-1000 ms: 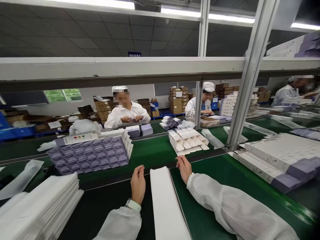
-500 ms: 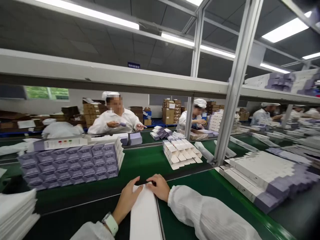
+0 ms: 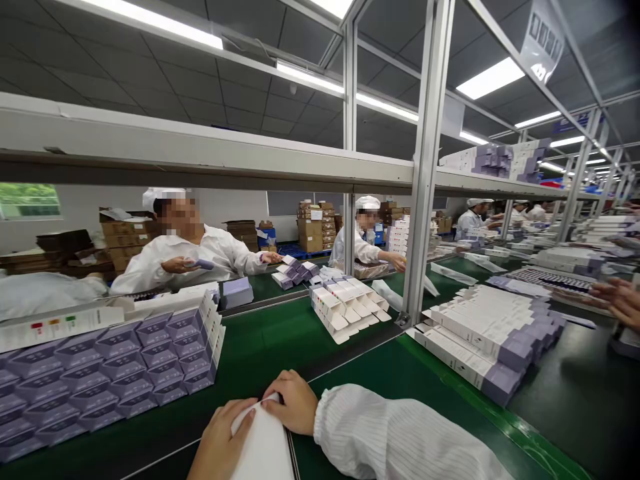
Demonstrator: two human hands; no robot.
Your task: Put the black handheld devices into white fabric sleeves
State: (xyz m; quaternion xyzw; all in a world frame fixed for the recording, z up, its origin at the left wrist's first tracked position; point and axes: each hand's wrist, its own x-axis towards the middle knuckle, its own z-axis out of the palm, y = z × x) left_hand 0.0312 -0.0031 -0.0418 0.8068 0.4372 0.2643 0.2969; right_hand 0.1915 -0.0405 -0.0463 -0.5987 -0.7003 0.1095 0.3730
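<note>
A long white flat pack (image 3: pixel 263 450) lies on the green belt (image 3: pixel 390 373) right in front of me, running off the bottom edge. My left hand (image 3: pixel 220 437) rests on its far left corner with fingers pinched onto it. My right hand (image 3: pixel 293 400) curls over the far end from the right, fingers closed on the edge. Both sleeves are white.
A block of purple boxes (image 3: pixel 125 363) stands at the left, open white cartons (image 3: pixel 345 303) ahead, flat white-and-purple sleeves (image 3: pixel 490 333) at the right. A metal post (image 3: pixel 423 200) rises from the belt. Workers in white sit across; another person's hand (image 3: pixel 623 300) shows at the right edge.
My hands moved from either side of the white pack onto its far end and closed on it. The view swung right and upward; the white stack at the left left the frame.
</note>
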